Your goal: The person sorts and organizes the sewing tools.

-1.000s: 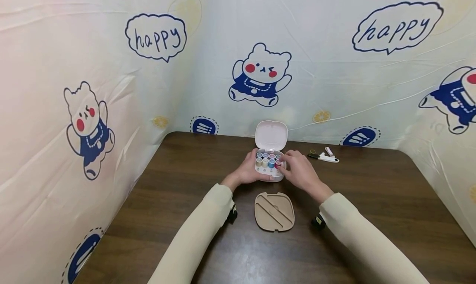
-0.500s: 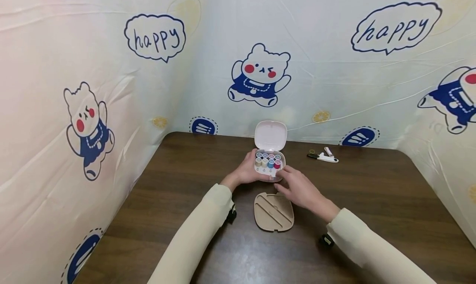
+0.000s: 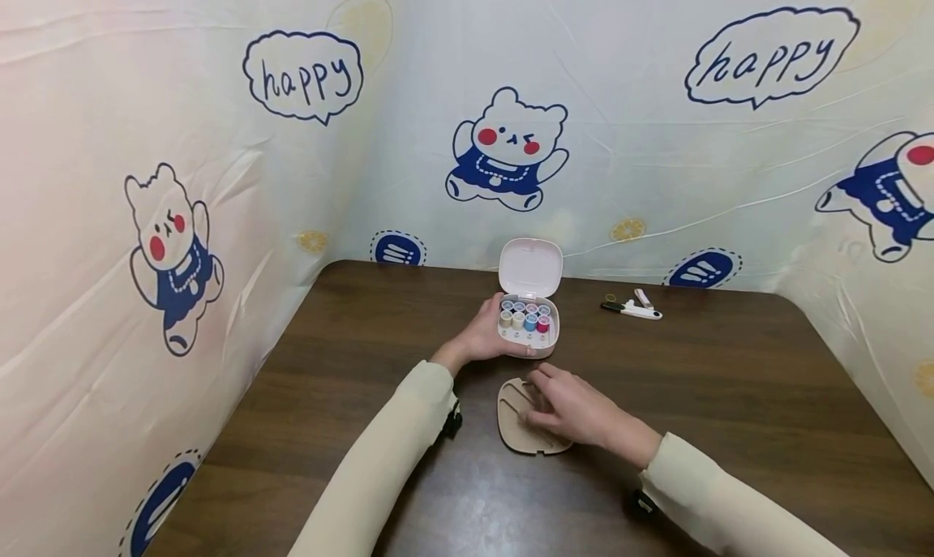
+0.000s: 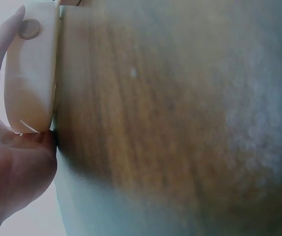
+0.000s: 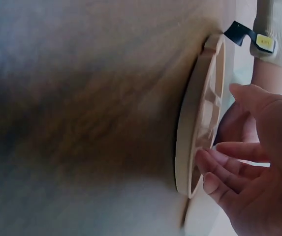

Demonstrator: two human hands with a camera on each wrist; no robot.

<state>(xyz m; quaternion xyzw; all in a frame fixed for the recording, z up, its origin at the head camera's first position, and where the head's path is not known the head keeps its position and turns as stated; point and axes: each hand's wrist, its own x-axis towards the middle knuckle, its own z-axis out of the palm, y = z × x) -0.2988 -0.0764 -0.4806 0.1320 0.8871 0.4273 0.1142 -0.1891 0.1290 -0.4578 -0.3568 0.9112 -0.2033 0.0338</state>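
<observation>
A white sewing box [image 3: 550, 343] stands with its lid [image 3: 531, 268] raised, holding two rows of thread spools [image 3: 530, 323]. My left hand [image 3: 485, 336] grips the box at its left side, the thumb along the front wall [image 4: 32, 73] by a round button. In front of the box lies a beige tray [image 3: 513, 434] with slanted ribs. Above that tray hovers my right hand [image 3: 580, 409], fingers loosely bent and holding nothing. In the right wrist view its fingertips [image 5: 211, 182] are close to the tray's rim; whether they touch it I cannot tell.
To the right of the box lie a small black-and-white tool [image 3: 633, 309] and a little pale clip-like piece [image 3: 643, 297]. A patterned cloth [image 3: 409, 135] hangs behind the dark wooden table [image 3: 730, 362].
My right hand has left the spools in the box and come back toward me, over the beige tray. The left hand keeps its hold on the box.
</observation>
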